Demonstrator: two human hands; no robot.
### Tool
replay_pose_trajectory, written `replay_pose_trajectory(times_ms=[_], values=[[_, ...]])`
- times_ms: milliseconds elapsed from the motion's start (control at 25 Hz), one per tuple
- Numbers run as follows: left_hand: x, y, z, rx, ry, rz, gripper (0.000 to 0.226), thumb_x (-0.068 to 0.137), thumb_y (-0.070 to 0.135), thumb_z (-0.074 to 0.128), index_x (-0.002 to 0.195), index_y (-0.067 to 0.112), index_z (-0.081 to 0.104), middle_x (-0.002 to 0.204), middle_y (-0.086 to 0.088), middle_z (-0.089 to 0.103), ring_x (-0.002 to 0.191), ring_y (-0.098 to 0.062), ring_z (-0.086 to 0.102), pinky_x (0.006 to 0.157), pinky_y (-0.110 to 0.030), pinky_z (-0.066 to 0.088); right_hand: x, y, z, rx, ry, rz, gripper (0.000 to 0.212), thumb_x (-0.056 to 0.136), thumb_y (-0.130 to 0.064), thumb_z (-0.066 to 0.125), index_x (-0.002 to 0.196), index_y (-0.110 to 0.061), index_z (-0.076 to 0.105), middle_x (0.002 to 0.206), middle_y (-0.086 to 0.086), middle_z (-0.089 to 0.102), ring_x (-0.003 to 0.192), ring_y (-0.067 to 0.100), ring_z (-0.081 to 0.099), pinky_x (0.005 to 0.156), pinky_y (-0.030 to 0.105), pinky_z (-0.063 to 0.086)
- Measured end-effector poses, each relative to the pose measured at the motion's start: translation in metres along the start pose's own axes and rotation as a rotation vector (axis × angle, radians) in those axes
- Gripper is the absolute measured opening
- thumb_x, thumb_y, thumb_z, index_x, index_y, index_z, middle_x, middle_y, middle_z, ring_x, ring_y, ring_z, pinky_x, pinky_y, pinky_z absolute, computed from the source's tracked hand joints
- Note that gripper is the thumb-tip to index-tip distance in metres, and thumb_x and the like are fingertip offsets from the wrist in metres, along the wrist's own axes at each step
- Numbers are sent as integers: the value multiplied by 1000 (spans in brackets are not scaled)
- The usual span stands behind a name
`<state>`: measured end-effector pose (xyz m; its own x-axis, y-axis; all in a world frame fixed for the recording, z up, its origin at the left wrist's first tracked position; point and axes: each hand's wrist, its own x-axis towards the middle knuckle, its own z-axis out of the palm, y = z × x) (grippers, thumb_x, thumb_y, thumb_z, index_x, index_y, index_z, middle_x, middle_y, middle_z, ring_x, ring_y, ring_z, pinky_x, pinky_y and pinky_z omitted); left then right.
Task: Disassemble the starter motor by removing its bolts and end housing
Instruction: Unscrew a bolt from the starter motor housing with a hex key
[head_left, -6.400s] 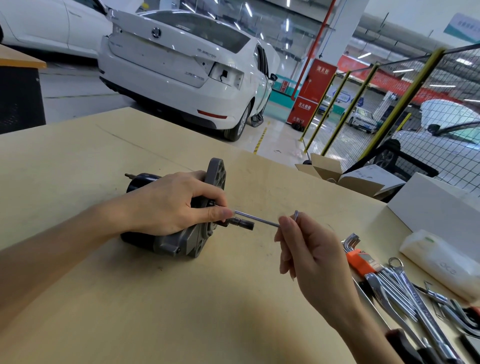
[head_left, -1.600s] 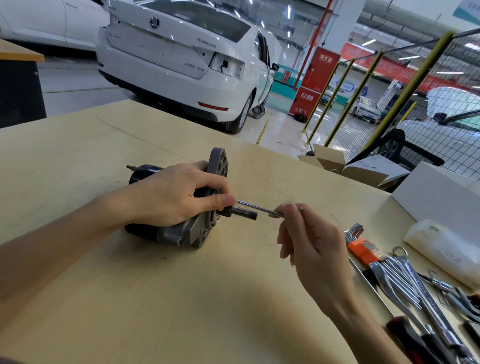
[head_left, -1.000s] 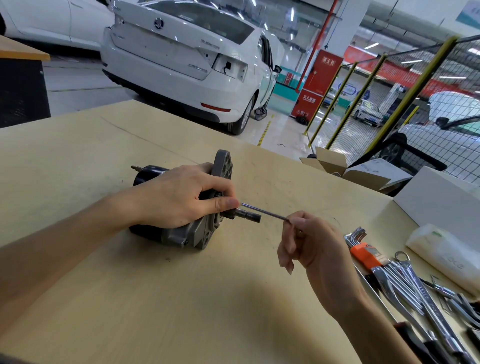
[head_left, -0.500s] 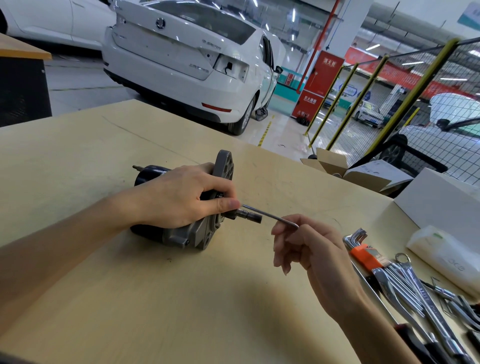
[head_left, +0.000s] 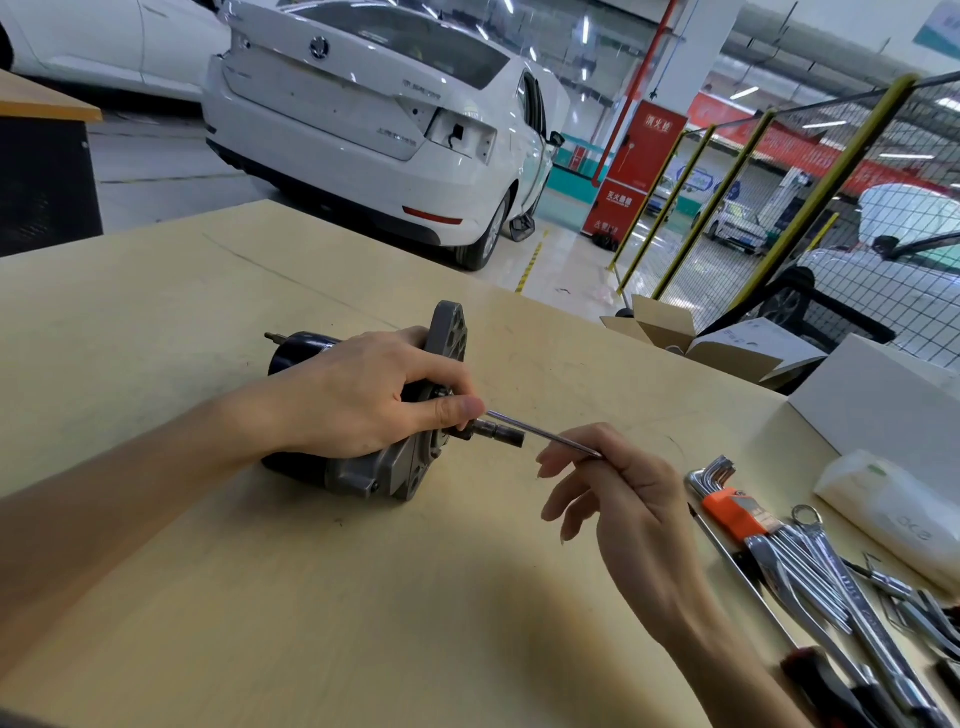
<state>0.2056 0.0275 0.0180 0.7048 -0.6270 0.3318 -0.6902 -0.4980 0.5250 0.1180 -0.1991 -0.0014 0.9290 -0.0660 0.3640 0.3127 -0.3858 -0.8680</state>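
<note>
Pale wood makes up the broad counter, and lying on its side at left of centre is the starter motor, a black cylindrical body with a grey cast-metal end housing whose round flange faces right. A thin stud pokes out of the black end on the far left. The left hand wraps over the top of the motor, fingers curled down round the body just behind the flange and thumb stretched forward to the spot where the tool meets the housing. From the housing face a short dark steel output shaft sticks out to the right. Just above it runs a slim silver hex key, its far tip hidden under the thumb at the housing and its near end pinched by the right hand. That hand grips the key between thumb and forefinger, while its other fingers hang loosely spread below, holding nothing. Further right, near the counter's edge, lies a set of chrome hex keys in an orange plastic holder, touching a heap of polished steel wrenches. Beyond them rests a white plastic-wrapped packet beside a white cardboard box. Behind the counter stands a white saloon car.
</note>
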Motion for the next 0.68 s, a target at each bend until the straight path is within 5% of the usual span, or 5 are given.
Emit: replay_pose_trajectory(times_ms=[120,320,680], values=[[0,1,0,8,5,-3,28,79,75,38,81,57,59,92,14,51,87,-4,53,79,-24,40,3,-2,-1,54,41,95,31,103,-8,39,98,-18,68,78,2,67,54,24,62,44,28,47],[-1,2,-1,12,16,-1,34,78,75,39,89,52,61,89,18,50,88,0,52,74,-19,38,7,-8,-6,292,-43,400,55,101,-43,38,60,-10,54,49,7,37,41,20,46,39,25,35],[-1,2,-1,20,18,-7,30,78,74,40,85,52,60,88,15,50,87,1,51,72,-19,35,7,-12,-8,517,-169,485,55,97,-48,38,58,-11,49,49,2,30,40,16,34,41,25,21]])
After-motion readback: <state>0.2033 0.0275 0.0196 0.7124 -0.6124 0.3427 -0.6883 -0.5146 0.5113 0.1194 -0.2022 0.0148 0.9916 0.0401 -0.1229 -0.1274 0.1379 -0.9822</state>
